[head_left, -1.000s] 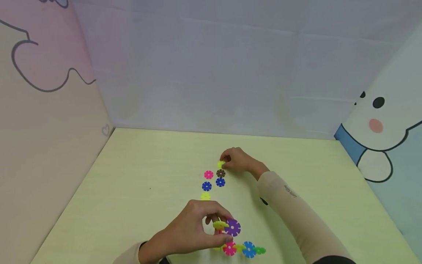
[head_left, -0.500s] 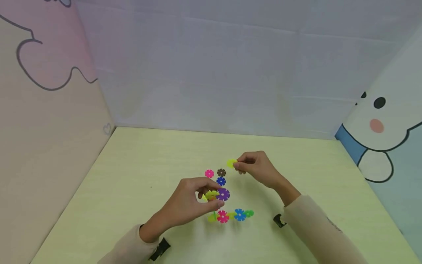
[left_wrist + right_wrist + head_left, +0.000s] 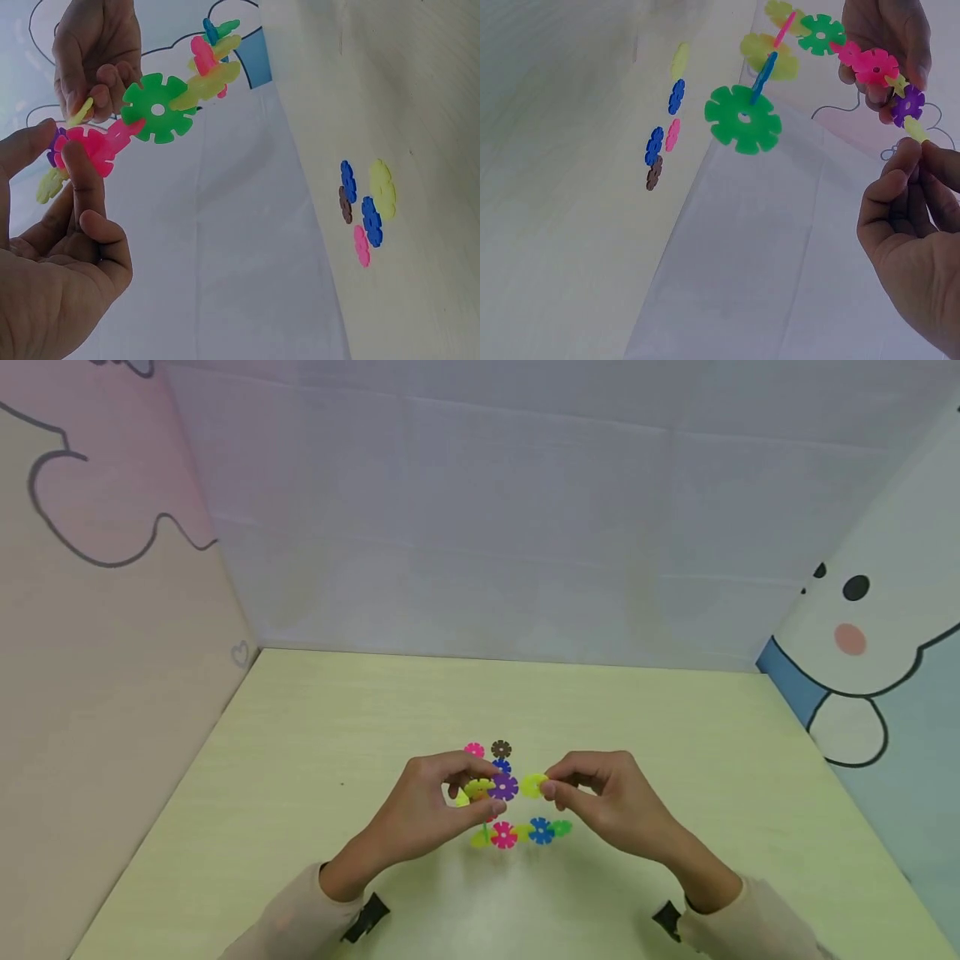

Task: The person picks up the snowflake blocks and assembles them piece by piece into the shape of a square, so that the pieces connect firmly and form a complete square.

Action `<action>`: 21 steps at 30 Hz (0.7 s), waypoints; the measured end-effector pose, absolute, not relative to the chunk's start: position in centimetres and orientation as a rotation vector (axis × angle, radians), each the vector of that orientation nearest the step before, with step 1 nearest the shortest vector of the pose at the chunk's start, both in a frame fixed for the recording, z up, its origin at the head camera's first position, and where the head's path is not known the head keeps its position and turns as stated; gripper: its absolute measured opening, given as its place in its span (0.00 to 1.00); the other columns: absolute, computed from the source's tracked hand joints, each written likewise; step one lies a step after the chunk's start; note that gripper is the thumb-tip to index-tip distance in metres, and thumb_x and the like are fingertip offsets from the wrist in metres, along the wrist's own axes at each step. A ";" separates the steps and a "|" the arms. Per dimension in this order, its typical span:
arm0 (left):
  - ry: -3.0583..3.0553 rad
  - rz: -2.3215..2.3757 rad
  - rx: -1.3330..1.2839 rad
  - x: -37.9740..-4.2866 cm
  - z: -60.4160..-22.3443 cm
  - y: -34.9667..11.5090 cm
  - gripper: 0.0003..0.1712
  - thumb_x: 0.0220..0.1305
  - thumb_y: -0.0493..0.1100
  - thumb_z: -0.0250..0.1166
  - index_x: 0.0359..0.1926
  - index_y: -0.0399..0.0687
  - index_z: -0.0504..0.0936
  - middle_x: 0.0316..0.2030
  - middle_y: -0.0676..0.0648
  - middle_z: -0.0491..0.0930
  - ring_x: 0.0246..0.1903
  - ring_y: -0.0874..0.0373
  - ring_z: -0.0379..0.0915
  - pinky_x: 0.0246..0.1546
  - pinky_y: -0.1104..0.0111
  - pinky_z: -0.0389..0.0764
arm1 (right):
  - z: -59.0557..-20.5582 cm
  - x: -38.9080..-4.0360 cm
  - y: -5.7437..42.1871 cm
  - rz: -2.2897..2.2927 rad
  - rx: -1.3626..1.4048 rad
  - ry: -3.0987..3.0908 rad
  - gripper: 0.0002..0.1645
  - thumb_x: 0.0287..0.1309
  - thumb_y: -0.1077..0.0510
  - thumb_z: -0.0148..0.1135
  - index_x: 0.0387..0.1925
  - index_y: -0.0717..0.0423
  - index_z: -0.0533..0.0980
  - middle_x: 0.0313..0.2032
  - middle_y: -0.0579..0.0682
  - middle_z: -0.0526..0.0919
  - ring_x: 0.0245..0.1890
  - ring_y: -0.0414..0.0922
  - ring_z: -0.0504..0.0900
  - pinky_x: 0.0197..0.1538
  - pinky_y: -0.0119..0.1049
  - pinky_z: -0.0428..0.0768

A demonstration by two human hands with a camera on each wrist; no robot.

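My left hand [image 3: 429, 806] grips one end of a linked chain of notched plastic snowflake discs, held above the table. The purple disc [image 3: 503, 787] stands at that end, beside a yellow one between the fingers. From there the chain runs through pink discs and a green disc [image 3: 157, 109] to a branch with a blue disc [image 3: 541, 831] and a green end disc [image 3: 742, 120]. My right hand [image 3: 622, 802] pinches a loose yellow snowflake disc [image 3: 533, 786] between thumb and fingertips. In the right wrist view its edge is right at the purple disc.
Several loose discs lie on the table behind the chain: a pink disc [image 3: 361, 246], a brown disc [image 3: 501, 749], blue discs [image 3: 372, 221] and a yellow disc [image 3: 382, 187]. Printed wall panels [image 3: 465, 527] border the table's back and sides.
My right hand has lifted the yellow disc from the far end of the loose discs and brought it back beside the purple disc. My left hand has raised the chain farther from the body.
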State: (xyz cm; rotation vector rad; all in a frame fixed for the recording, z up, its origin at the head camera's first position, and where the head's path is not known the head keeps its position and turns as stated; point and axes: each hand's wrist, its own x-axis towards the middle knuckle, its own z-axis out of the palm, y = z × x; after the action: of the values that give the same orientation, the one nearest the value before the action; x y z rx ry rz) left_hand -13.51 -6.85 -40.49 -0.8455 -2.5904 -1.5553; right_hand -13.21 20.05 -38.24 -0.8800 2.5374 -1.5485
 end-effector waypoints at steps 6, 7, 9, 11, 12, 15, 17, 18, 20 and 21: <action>-2.583 -1.536 -0.865 -13.2 -40.2 -7.1 0.14 0.61 0.48 0.76 0.49 0.62 0.88 0.37 0.65 0.85 0.34 0.64 0.75 0.37 0.68 0.78 | -38.4 -12.8 19.4 -1.516 -0.997 2.610 0.07 0.66 0.66 0.67 0.37 0.51 0.86 0.29 0.42 0.87 0.27 0.38 0.81 0.35 0.32 0.83; -2.584 -1.537 -0.869 -13.2 -40.3 -7.1 0.14 0.61 0.48 0.76 0.49 0.61 0.88 0.37 0.65 0.85 0.34 0.65 0.75 0.37 0.69 0.78 | -38.4 -12.8 19.3 -1.496 -1.008 2.629 0.07 0.65 0.65 0.67 0.37 0.51 0.86 0.30 0.42 0.87 0.27 0.37 0.81 0.35 0.32 0.83; -2.589 -1.538 -0.876 -13.1 -40.3 -7.1 0.15 0.61 0.49 0.76 0.49 0.62 0.88 0.37 0.65 0.86 0.34 0.67 0.75 0.37 0.70 0.78 | -38.4 -12.7 19.1 -1.448 -1.030 2.672 0.06 0.65 0.64 0.69 0.37 0.50 0.87 0.31 0.41 0.88 0.28 0.36 0.81 0.34 0.31 0.83; -2.587 -1.545 -0.889 -13.0 -40.4 -7.2 0.15 0.61 0.49 0.76 0.49 0.61 0.88 0.37 0.65 0.86 0.33 0.67 0.75 0.37 0.70 0.78 | -38.4 -12.6 19.0 -1.402 -1.044 2.711 0.05 0.64 0.63 0.69 0.37 0.49 0.87 0.31 0.40 0.88 0.28 0.33 0.80 0.33 0.30 0.82; -2.585 -1.551 -0.895 -13.0 -40.4 -7.2 0.15 0.61 0.49 0.76 0.49 0.60 0.88 0.37 0.64 0.86 0.33 0.66 0.75 0.37 0.69 0.78 | -38.4 -12.6 18.9 -1.381 -1.044 2.730 0.05 0.64 0.62 0.70 0.37 0.49 0.87 0.31 0.40 0.88 0.28 0.33 0.79 0.33 0.29 0.81; -2.589 -1.577 -0.910 -12.9 -40.5 -7.1 0.15 0.61 0.49 0.76 0.49 0.58 0.89 0.37 0.62 0.87 0.33 0.62 0.75 0.36 0.68 0.78 | -38.3 -12.4 18.8 -1.339 -1.084 2.771 0.05 0.63 0.63 0.71 0.36 0.49 0.87 0.31 0.40 0.88 0.28 0.31 0.78 0.32 0.29 0.80; -2.599 -1.592 -0.920 -12.9 -40.5 -7.1 0.14 0.61 0.49 0.76 0.48 0.57 0.89 0.37 0.61 0.88 0.33 0.59 0.76 0.36 0.69 0.77 | -38.3 -12.3 18.8 -1.318 -1.119 2.795 0.06 0.61 0.65 0.71 0.35 0.49 0.87 0.30 0.39 0.88 0.27 0.31 0.77 0.32 0.28 0.80; -2.604 -1.597 -0.926 -12.8 -40.6 -7.0 0.14 0.61 0.48 0.76 0.48 0.56 0.89 0.38 0.60 0.88 0.33 0.59 0.76 0.37 0.70 0.77 | -38.3 -12.2 18.8 -1.308 -1.135 2.806 0.07 0.61 0.65 0.72 0.35 0.49 0.87 0.30 0.40 0.88 0.27 0.30 0.77 0.32 0.28 0.80; -2.611 -1.596 -0.948 -12.8 -40.6 -6.9 0.14 0.61 0.48 0.77 0.48 0.55 0.88 0.38 0.59 0.89 0.34 0.59 0.76 0.36 0.72 0.77 | -38.4 -12.1 18.8 -1.290 -1.187 2.816 0.08 0.60 0.67 0.72 0.35 0.49 0.86 0.30 0.40 0.88 0.28 0.30 0.76 0.31 0.27 0.80; -2.611 -1.596 -0.958 -12.8 -40.6 -6.9 0.14 0.61 0.48 0.77 0.48 0.54 0.88 0.38 0.59 0.89 0.33 0.61 0.76 0.36 0.72 0.77 | -38.4 -12.0 18.8 -1.284 -1.207 2.819 0.08 0.60 0.67 0.72 0.35 0.50 0.86 0.30 0.41 0.88 0.28 0.30 0.76 0.31 0.27 0.79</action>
State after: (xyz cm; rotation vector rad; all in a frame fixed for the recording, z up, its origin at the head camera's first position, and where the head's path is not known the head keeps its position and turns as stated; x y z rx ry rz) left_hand -12.81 -6.90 -40.59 -0.9582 -2.6113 -1.5957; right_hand -12.01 18.77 -38.38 -1.2075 2.8189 -1.2844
